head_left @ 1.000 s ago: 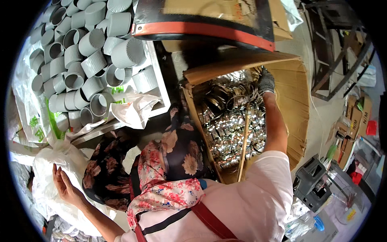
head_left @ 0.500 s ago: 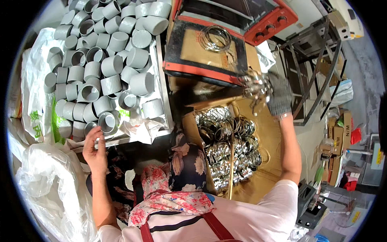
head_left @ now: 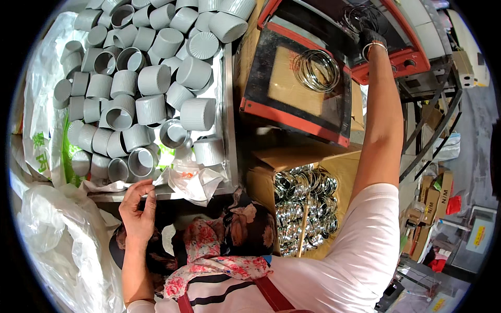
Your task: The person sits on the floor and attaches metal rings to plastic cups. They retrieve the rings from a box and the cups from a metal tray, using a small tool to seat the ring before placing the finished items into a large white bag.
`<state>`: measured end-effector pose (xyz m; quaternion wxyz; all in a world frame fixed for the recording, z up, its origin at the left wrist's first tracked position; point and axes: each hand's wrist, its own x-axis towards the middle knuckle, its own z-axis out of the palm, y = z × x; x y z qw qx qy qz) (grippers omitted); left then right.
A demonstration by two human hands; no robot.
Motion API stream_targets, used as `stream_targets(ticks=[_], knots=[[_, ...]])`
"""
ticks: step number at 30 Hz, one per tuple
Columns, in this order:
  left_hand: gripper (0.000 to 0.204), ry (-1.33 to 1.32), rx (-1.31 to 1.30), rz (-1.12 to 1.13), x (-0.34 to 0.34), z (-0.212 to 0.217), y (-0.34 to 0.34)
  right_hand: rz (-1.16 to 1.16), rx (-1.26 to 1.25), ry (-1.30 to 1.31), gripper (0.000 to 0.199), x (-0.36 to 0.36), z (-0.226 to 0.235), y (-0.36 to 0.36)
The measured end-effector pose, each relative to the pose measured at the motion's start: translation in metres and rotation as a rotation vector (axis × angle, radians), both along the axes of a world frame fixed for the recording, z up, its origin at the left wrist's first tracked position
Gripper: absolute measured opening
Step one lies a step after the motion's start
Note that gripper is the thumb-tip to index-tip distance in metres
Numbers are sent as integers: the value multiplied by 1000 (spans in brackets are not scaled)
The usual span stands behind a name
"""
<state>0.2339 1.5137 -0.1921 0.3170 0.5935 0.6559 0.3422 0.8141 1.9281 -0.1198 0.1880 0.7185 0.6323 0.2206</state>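
My right hand (head_left: pixel 371 39), in a dark glove, reaches far up into a red-framed oven (head_left: pixel 412 49) and grips a bunch of thin metal rings (head_left: pixel 359 18) inside it. More metal rings (head_left: pixel 315 70) lie on the oven's lowered door (head_left: pixel 282 99). Below the door, an open cardboard box (head_left: pixel 342 172) holds several shiny metal rings (head_left: pixel 302 208). My left hand (head_left: pixel 138 208) is bare, its fingers loosely curled and holding nothing, just below the front edge of a metal tray (head_left: pixel 228 104) full of grey ribbed cups (head_left: pixel 151 109).
Crumpled clear plastic (head_left: pixel 195 182) hangs over the tray's front edge. Large white plastic bags (head_left: pixel 57 240) fill the left side. A metal rack (head_left: pixel 433 120) and small cartons (head_left: pixel 433 198) stand at the right. A floral cloth (head_left: pixel 219 245) covers my lap.
My right hand lifted a bunch of rings out of the cardboard box and carried it up into the oven. My left hand left the white bag and rose to the tray's front edge.
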Motion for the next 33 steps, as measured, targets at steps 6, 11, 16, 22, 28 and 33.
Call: stream_targets(ticks=[6,11,16,22,28,33], knots=[[10,-15,-51,-27,2,-2,20,-28,55,108,30,3,6,33],[10,-54,-81,-26,2,-2,29,-100,182,336,32,25,-7,32],[10,-41,-66,-44,-2,-2,31,-202,465,796,33,2,1,-24],[10,-81,-96,-46,-4,1,28,267,-121,913,43,-115,-5,-144],[11,-106,-26,-82,-4,2,17,-41,-413,640,79,-160,-40,-145],[10,-122,-49,-25,-14,10,2,64,-519,394,70,-140,-47,-137]])
